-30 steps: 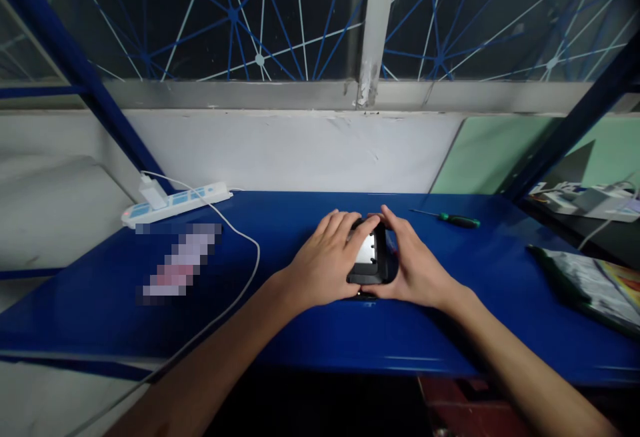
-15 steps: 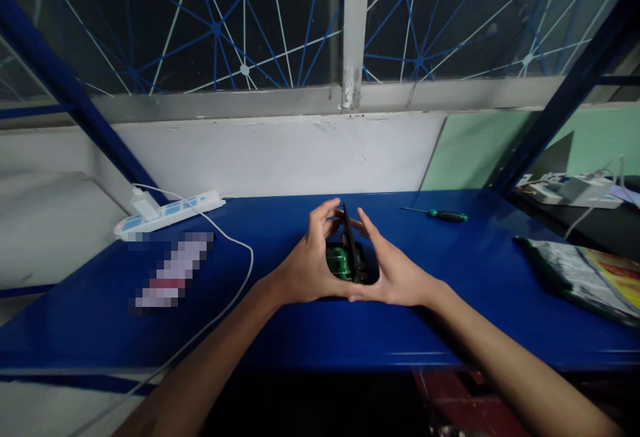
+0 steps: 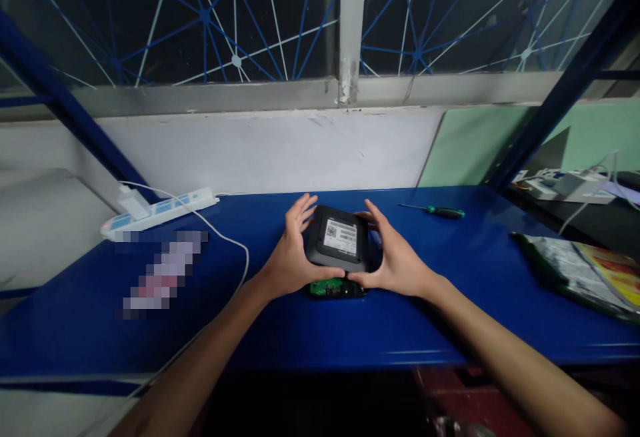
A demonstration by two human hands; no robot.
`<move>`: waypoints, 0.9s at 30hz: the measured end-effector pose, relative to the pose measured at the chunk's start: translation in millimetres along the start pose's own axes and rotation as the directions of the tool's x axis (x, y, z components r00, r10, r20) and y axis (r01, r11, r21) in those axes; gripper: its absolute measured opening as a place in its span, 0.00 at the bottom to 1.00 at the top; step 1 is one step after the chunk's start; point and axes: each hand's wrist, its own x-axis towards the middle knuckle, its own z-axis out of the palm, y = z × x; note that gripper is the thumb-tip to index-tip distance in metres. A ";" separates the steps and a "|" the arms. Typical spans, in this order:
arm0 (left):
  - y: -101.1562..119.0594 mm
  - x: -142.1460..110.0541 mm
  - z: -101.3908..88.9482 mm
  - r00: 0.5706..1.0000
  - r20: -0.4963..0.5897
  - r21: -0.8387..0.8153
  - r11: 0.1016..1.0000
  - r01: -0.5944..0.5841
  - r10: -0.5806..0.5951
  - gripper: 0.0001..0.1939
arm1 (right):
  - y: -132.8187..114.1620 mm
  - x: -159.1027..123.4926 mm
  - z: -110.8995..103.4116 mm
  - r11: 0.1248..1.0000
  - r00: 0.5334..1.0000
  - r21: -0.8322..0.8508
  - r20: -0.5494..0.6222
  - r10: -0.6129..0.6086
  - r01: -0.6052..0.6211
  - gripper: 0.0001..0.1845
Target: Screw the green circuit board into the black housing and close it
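Note:
A black plastic cover [image 3: 327, 253] with rounded corners and a white printed label faces up between my two hands. My left hand [image 3: 293, 257] curves round its left side, thumb along the near edge. Round the right side and near corner closes my right hand [image 3: 400, 257], its thumb close to the left one. Below the cover, a green circuit board [image 3: 325, 287] in a black lower housing shows along the near side; the cover hides the rest of it. The cover sits tilted above the board.
On the blue table [image 3: 425, 330] a green-handled screwdriver [image 3: 445, 212] lies at the back right. A white power strip [image 3: 165, 211] with a cable stands at the left, a blurred-out object [image 3: 165, 270] before it. A foil bag [image 3: 580, 270] is at the right edge.
The black cover, which stood on edge between my hands, is now turned flat with its label up over the circuit board. My left hand has moved slightly left.

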 end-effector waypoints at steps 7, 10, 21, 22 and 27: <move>-7.8 -11.5 -11.0 0.998 0.030 0.150 0.987 -0.057 0.053 0.64 | 0.4 0.4 -2.1 0.997 0.999 -0.066 0.015 -0.034 0.035 0.70; -8.6 -13.9 -14.1 0.995 0.082 0.246 0.967 -0.074 0.055 0.63 | 0.6 0.6 -2.7 0.995 0.997 -0.073 0.034 -0.066 0.068 0.70; -5.3 -19.8 -11.8 0.986 0.134 0.355 0.924 -0.144 0.102 0.61 | -4.8 0.7 -8.7 0.980 0.985 -0.123 0.094 -0.145 0.156 0.70; -6.2 -20.1 -10.9 0.986 0.121 0.356 0.922 -0.152 0.115 0.61 | -4.6 0.6 -9.2 0.979 0.985 -0.127 0.095 -0.147 0.158 0.70; -9.0 -19.7 -8.6 0.976 0.090 0.344 0.914 -0.216 0.197 0.58 | -3.3 1.1 -8.3 0.975 0.984 -0.149 0.094 -0.153 0.166 0.69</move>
